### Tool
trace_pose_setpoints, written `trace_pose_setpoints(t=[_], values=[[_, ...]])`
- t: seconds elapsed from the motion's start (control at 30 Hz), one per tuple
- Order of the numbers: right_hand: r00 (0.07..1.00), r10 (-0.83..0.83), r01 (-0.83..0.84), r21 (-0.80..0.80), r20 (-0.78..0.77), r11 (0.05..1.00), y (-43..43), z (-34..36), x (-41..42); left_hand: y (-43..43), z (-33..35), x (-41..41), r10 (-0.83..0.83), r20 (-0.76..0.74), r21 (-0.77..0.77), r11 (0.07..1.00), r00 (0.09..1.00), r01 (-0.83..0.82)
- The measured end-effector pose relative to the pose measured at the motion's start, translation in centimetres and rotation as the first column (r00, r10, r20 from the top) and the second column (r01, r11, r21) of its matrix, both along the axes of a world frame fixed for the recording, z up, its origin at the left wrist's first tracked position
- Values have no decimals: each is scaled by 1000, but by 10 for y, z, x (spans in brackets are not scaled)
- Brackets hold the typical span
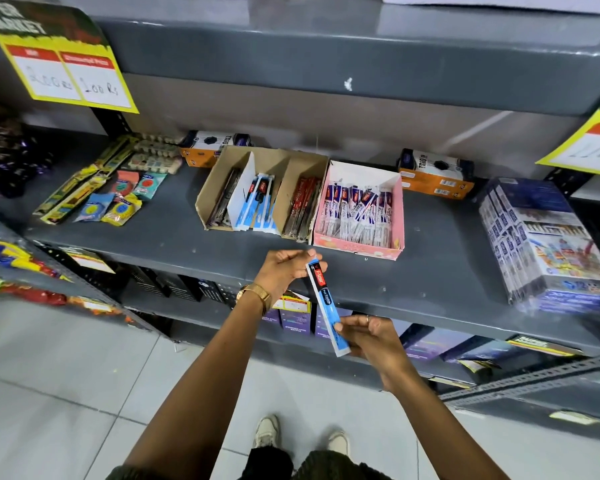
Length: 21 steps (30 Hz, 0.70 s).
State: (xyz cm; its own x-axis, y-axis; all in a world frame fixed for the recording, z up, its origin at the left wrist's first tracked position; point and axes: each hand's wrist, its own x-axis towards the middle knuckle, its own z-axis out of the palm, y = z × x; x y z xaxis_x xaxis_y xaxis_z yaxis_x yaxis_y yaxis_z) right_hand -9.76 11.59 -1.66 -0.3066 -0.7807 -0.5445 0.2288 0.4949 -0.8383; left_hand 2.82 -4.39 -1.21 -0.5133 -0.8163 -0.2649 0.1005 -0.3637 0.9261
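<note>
A long blue pen packet [325, 303] with a red "Flair" label is held in front of the grey shelf [174, 237]. My left hand [284, 271], with a gold watch at the wrist, pinches its top end. My right hand [371, 337], wearing a ring, pinches its lower end. On the shelf behind stands a brown cardboard box [222, 174] with dividers; its middle slot holds more blue packets [257, 206], and dark and red packets fill the other slots. Beside it a pink box [397, 216] is full of white and purple pen packets.
Left on the shelf lie pencil packs [73, 192] and small colourful sachets [118, 202]. Orange boxes [437, 181] stand at the back, and a wrapped bundle of boxes [541, 244] sits at the right. Yellow price signs [70, 71] hang above. Lower shelves hold more stock; tiled floor lies below.
</note>
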Motion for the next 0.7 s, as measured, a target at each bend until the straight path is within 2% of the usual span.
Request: trace_pose_setpoints(t=[0.37, 0.5, 0.7], values=[[999, -49, 48, -26, -21, 998, -5, 0, 21, 2, 4, 6, 18, -10, 0, 1000, 1000, -18], [992, -122, 122, -34, -8, 992, -12, 0, 39, -3, 8, 17, 1, -50, 108, 994, 999, 5], [977, -204, 208, -59, 65, 976, -29, 2, 82, -24, 20, 43, -68, -133, 184, 979, 989, 92]])
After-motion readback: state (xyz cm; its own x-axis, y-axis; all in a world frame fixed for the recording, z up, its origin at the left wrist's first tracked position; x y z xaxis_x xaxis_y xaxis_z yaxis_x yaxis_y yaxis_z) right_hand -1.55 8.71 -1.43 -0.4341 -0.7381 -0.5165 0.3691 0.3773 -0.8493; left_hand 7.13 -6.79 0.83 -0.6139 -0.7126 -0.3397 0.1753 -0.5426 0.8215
